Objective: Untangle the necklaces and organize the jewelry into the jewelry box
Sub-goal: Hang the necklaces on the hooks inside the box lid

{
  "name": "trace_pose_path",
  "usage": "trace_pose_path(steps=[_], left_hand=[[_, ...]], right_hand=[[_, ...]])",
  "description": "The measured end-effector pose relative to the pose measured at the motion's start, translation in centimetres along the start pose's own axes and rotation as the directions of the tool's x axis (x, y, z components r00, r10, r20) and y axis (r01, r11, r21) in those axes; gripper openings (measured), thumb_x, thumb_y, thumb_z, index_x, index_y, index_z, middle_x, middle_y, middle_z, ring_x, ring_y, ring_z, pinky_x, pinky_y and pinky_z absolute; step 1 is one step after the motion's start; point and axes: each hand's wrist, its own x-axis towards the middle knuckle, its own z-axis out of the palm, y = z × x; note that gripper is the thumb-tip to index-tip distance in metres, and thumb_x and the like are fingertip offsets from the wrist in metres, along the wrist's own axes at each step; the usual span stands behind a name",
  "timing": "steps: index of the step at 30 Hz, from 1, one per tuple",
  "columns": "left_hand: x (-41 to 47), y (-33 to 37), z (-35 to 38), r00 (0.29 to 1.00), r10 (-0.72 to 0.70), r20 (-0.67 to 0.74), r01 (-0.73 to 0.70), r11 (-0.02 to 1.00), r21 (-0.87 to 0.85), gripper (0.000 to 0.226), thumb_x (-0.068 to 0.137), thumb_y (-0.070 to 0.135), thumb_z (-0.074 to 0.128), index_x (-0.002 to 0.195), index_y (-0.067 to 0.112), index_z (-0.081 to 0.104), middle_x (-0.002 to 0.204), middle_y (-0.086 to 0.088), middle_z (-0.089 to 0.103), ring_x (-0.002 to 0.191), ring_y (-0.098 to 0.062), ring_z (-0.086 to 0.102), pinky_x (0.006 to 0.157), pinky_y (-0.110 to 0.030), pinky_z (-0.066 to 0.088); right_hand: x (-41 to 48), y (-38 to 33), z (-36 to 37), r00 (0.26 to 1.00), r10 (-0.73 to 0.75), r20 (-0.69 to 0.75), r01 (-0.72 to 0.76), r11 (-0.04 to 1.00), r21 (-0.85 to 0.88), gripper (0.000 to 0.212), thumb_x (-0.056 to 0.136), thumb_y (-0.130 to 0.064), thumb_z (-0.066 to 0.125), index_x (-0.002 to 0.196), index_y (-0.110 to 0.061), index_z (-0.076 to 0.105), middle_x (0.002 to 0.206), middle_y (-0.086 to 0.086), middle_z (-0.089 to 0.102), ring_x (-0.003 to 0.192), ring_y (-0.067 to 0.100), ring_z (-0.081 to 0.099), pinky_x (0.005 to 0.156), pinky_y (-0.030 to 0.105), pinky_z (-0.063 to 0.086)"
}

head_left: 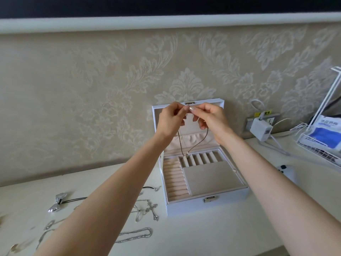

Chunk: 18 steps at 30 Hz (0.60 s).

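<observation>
Two grips: left hand [170, 121] and right hand [210, 120] pinch thin dark cord necklace [196, 145] ends; judged light, limp; hold near clasp.

Around my jewelry box [188, 207]: raised lid [191, 138] walls twelve, wire rack [317, 152] blocks two, controller [287, 172] sits at three, loose chains [154, 209] crowd eight. Bare tabletop [212, 237] at six lets my hand through.

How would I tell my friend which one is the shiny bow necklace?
Start at the open white jewelry box on the table, then look left, past the cross pendant. The bow necklace lies further left. It alone is a chunky silver bow on a black cord; nearby pieces are thin silver chains.
</observation>
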Motion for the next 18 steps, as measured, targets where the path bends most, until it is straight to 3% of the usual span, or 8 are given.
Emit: trace_pose_path(steps=[5, 9, 13, 18], left_hand=[[0.0, -1.1, 0.4, 0.998, -0.03, 0.059, 0.029, 1.0, 0.003, 0.01, 0.09, 0.009, 0.06, 0.081, 0.01, 0.059, 0.073, -0.001, 0.059, 0.067, -0.009, 0.058, 0.065, -0.016, 0.049], [-0.2, -2.0, 0.2, 0.997, -0.053, 0.059, 0.046, 0.993, 0.111, 0.009, 0.089, 0.015, 0.063, 0.086, 0.007, 0.06, 0.07, 0.004, 0.061, 0.063, -0.002, 0.059, 0.063, -0.011, 0.044], [0.0, -2.4, -0.6, 0.999, -0.031, -0.018, 0.033, 0.99, 0.136, 0.012, 0.088, 0.016, 0.064, 0.077, 0.015, 0.061, 0.065, 0.001, 0.064, 0.059, -0.005, 0.061, 0.067, -0.024, 0.048], [-0.2, -2.0, -1.1, 0.999, -0.036, -0.002, 0.036, 0.995, 0.095, 0.009, 0.091, 0.008, 0.059, 0.084, 0.01, 0.065, 0.076, -0.006, 0.068, 0.068, -0.013, 0.063, 0.062, -0.023, 0.052]], right_hand=[[0.0, 0.7, -0.2, 1.0, 0.011, -0.013, -0.01, 0.999, 0.036, 0.017, 0.089, -0.02, 0.064, 0.075, -0.01, 0.062, 0.062, 0.004, 0.058, 0.044, 0.01, 0.045, 0.043, 0.022, 0.035], [-0.2, 1.1, 0.0, 0.999, 0.033, -0.015, -0.032, 0.998, 0.047, 0.027, 0.087, -0.028, 0.066, 0.068, -0.012, 0.058, 0.057, 0.002, 0.057, 0.043, 0.01, 0.044, 0.043, 0.023, 0.035], [-0.4, 1.0, -0.1, 0.994, 0.098, -0.044, -0.096, 0.995, 0.038, 0.036, 0.085, -0.035, 0.068, 0.061, -0.014, 0.051, 0.051, 0.001, 0.049, 0.04, 0.007, 0.038, 0.038, 0.019, 0.026], [-0.5, 1.1, -0.2, 0.995, 0.094, -0.022, -0.094, 0.995, 0.024, 0.027, 0.083, -0.03, 0.07, 0.074, -0.006, 0.061, 0.057, 0.001, 0.049, 0.042, 0.005, 0.036, 0.037, 0.015, 0.024]])
